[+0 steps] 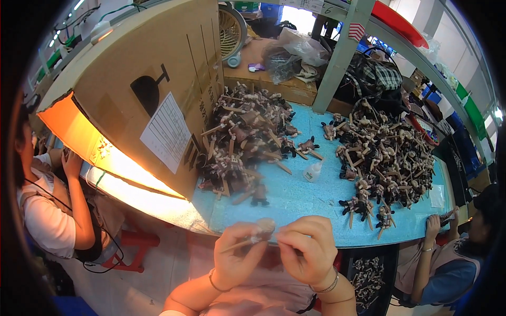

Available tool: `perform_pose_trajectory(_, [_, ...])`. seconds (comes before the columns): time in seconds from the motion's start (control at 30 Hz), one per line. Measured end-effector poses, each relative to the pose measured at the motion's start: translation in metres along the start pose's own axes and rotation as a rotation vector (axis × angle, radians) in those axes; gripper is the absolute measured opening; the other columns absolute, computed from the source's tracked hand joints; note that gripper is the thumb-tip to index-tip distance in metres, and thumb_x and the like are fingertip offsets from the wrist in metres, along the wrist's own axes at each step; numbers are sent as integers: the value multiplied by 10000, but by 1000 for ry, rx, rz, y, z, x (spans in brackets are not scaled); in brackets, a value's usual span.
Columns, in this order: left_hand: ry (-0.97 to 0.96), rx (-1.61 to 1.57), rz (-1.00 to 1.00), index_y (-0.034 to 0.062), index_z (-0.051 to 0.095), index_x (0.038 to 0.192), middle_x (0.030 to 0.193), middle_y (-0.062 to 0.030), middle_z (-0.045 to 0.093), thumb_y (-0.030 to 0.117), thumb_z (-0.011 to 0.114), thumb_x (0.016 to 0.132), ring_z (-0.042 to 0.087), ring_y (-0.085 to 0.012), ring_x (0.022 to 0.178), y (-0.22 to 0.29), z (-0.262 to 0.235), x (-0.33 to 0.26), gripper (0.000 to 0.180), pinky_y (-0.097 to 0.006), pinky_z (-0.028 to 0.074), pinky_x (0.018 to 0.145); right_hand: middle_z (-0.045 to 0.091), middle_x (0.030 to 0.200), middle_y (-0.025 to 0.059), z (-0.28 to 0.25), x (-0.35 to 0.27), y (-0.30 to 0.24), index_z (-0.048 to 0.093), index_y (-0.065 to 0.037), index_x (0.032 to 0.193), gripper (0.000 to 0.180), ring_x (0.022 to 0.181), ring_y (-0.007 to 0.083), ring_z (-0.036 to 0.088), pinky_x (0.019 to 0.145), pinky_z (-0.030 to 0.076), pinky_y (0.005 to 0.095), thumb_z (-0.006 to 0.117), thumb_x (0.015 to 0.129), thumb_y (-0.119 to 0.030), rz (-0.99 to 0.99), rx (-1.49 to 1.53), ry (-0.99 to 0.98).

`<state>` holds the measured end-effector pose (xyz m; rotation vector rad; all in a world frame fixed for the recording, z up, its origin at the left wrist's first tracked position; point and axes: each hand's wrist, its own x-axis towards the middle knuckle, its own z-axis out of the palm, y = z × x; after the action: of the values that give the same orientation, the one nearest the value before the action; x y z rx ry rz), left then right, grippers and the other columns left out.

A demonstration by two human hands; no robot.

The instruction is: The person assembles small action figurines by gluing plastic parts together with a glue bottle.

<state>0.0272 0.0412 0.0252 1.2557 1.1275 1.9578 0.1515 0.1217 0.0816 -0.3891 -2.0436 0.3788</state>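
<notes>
My left hand (234, 255) is closed around a small figure (265, 226) with a rounded pale top, and a thin stick lies across the fingers. Just right of it, the fingertips of my right hand (310, 247) are pinched together; whatever they hold is too small to make out. Both hands are in front of the blue table's (232, 216) near edge. Beyond them lies a heap of brown and dark figures with wooden sticks (242, 131), partly blurred. A second heap of such figures (387, 158) spreads to the right. Between the heaps is a small white bottle (312, 171).
A tall cardboard box (126, 79) with a paper sheet (167, 132) stands at the left, lit inside. A metal post (345, 58) rises behind the table. A black tray of small parts (367, 279) sits below the table edge. People work at both sides. A fan (232, 32) stands behind.
</notes>
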Motion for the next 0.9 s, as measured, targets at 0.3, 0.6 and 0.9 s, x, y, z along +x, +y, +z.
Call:
perform_pose_trajectory(0.3, [-3, 378, 103, -13, 502, 1042, 984, -127, 567, -62, 625, 770, 563, -149, 876, -4, 1, -2, 302, -249, 456, 755, 575, 940, 86, 2, -4, 6, 593, -43, 966, 324, 852, 267, 560, 725, 429, 360, 668, 654, 6, 78, -15, -146])
perform_pose_trajectory(0.6, [118, 227, 14, 16, 501, 1105, 921, -98, 577, -62, 596, 799, 554, -132, 756, -12, 15, -1, 330, -244, 454, 643, 487, 1080, 126, 5, -6, 4, 475, -40, 1113, 568, 1000, 312, 496, 840, 389, 398, 701, 592, -16, 137, -35, -292])
perform_pose_trajectory(0.9, [-295, 605, 136, 2, 481, 1188, 988, -135, 545, 167, 787, 633, 545, -300, 863, 24, 0, 8, 654, -358, 460, 769, 459, 1095, 109, 3, -41, 37, 454, -26, 1107, 585, 1044, 234, 449, 945, 328, 353, 776, 622, -83, 555, 911, -139])
